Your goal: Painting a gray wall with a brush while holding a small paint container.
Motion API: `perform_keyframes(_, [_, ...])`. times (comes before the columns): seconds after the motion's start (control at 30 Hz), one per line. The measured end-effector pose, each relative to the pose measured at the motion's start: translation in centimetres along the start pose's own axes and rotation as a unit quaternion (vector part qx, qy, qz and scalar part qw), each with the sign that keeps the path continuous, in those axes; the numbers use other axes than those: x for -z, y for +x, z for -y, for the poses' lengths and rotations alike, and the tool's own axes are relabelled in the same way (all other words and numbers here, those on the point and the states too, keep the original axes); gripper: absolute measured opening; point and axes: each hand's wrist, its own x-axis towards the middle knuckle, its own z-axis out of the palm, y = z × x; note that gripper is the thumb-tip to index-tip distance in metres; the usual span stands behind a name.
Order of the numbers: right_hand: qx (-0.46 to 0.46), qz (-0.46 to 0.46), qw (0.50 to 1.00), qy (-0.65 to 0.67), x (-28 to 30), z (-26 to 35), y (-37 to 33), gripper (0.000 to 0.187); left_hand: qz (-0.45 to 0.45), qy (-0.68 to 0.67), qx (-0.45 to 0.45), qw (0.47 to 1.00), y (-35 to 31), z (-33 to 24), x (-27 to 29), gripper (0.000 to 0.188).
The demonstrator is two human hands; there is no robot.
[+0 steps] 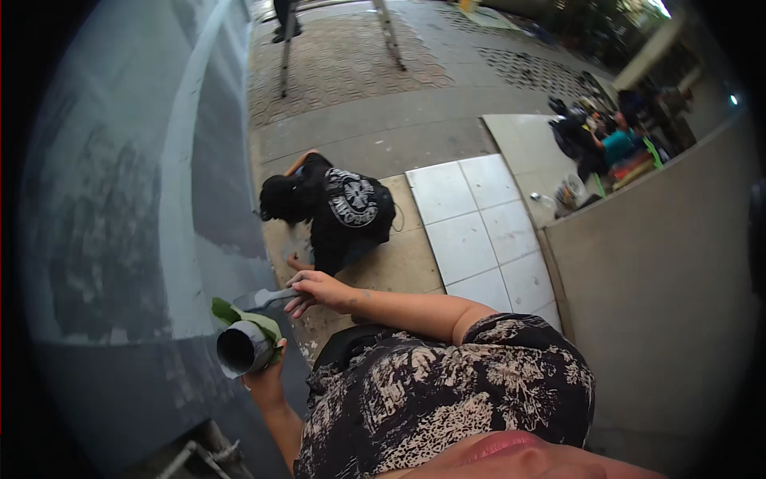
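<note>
My left hand (270, 378) is wrapped round an open round can (259, 345), its mouth dark inside and its rim smeared with grey. A green leaf-like wrapping (229, 310) lies between the can and my palm and sticks out past the rim. My right hand (317, 290) grips the pale handle of a paintbrush (274, 296) just above the can. The brush's head points at the grey wall (213, 275); whether it touches the wall I cannot tell.
Beyond my right arm a co-worker in a black top (351, 203) crouches low by the wall. White tiles (479, 219) and a low beige wall (646, 263) lie to the right. A ladder (389, 36) stands at the far end. Several people (614, 144) sit at the far right.
</note>
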Motion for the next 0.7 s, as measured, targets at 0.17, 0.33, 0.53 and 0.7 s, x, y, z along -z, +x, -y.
perform_keyframes(0.17, [-0.056,0.055,0.992,-0.1,-6.5,-6.2,3.3,0.049,-0.068,0.008,0.03,0.997,-3.4,2.7,9.1,0.061])
perform_keyframes(0.33, [-0.158,0.135,0.966,-0.155,-11.6,-12.7,5.5,0.054,-0.179,-0.039,0.085,0.979,-9.3,4.4,16.1,0.063])
perform_keyframes(0.53, [-0.31,0.166,0.922,-0.16,-17.4,-17.8,5.8,0.028,-0.266,-0.031,0.028,0.963,-15.4,5.0,22.8,0.064])
perform_keyframes(0.7, [-0.382,0.226,0.879,-0.173,-20.7,-20.9,6.3,0.02,-0.318,0.026,0.013,0.948,-19.6,7.7,26.3,0.066])
